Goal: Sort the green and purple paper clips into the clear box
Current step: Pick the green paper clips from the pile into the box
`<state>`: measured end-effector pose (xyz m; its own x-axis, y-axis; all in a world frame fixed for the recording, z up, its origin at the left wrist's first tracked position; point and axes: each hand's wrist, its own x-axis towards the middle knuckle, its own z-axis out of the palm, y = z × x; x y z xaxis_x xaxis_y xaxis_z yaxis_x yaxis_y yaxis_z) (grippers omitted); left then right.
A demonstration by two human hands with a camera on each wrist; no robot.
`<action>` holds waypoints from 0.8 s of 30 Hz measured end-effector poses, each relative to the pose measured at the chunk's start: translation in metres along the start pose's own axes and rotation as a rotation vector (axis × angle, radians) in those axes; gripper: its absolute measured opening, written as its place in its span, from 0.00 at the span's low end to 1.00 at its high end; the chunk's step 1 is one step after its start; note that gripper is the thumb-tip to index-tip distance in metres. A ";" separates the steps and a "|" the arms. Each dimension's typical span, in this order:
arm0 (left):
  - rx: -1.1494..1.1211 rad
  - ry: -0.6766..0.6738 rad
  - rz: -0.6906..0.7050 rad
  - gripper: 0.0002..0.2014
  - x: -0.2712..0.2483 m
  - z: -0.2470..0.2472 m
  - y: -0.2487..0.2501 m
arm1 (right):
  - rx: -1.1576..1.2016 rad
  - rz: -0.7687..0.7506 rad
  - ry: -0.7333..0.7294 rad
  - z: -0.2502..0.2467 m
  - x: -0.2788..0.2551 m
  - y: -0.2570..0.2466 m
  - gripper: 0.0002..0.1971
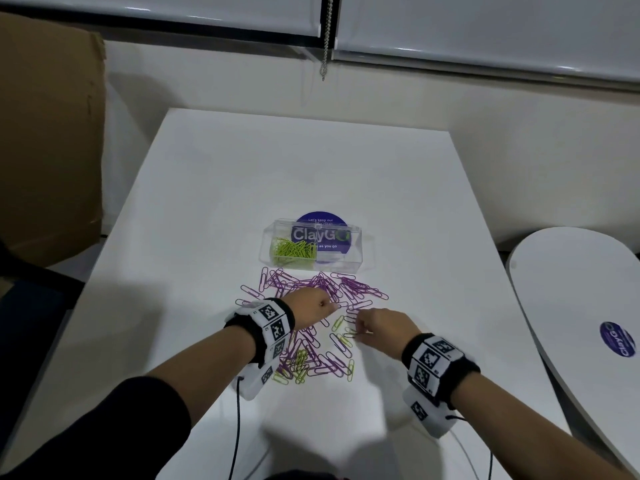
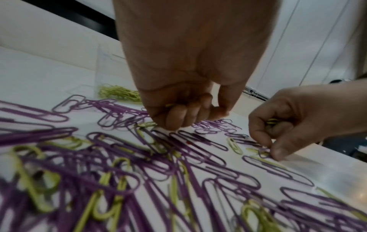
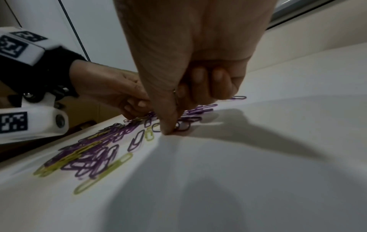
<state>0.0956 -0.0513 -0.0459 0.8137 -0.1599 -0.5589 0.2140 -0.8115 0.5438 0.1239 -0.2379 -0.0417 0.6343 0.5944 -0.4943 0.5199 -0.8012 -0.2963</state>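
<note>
The clear box [image 1: 356,251] stands mid-table, and green clips [image 1: 294,252] fill its left compartment. In front of it lies a spread of purple clips [image 1: 311,287], with a mixed green and purple pile [image 1: 311,358] nearer me. My left hand [image 1: 329,304] hovers over the spread with curled fingers; a green clip [image 2: 169,105] shows inside them. My right hand [image 1: 360,327] holds green clips [image 2: 272,121] in its curled fingers. Its thumb [image 3: 168,131] and forefinger pinch at clips lying on the table.
A round blue sticker [image 1: 322,220] lies under and behind the box. The white table [image 1: 242,174] has a second white table [image 1: 571,289] to its right and a brown cardboard sheet [image 1: 48,133] at its left. Cables [image 1: 237,427] hang from both wrist cameras.
</note>
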 end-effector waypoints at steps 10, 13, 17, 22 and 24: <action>0.310 0.083 0.030 0.17 0.001 0.015 0.024 | 0.183 0.184 0.212 -0.034 0.004 0.016 0.05; 0.351 0.116 0.025 0.13 0.001 0.020 0.031 | 0.036 0.106 0.097 -0.022 -0.003 0.010 0.08; 0.351 0.090 0.024 0.12 0.000 0.020 0.035 | -0.026 0.030 0.051 0.002 -0.009 -0.003 0.13; 0.215 0.067 0.060 0.10 -0.007 0.012 0.022 | 0.074 0.108 0.047 0.007 -0.001 -0.007 0.05; 0.123 0.056 0.048 0.13 -0.011 0.007 0.011 | 0.066 0.104 0.025 0.009 0.001 -0.005 0.05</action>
<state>0.0851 -0.0625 -0.0383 0.8513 -0.1715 -0.4959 0.1085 -0.8671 0.4861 0.1165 -0.2341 -0.0482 0.6971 0.5086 -0.5053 0.4120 -0.8610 -0.2982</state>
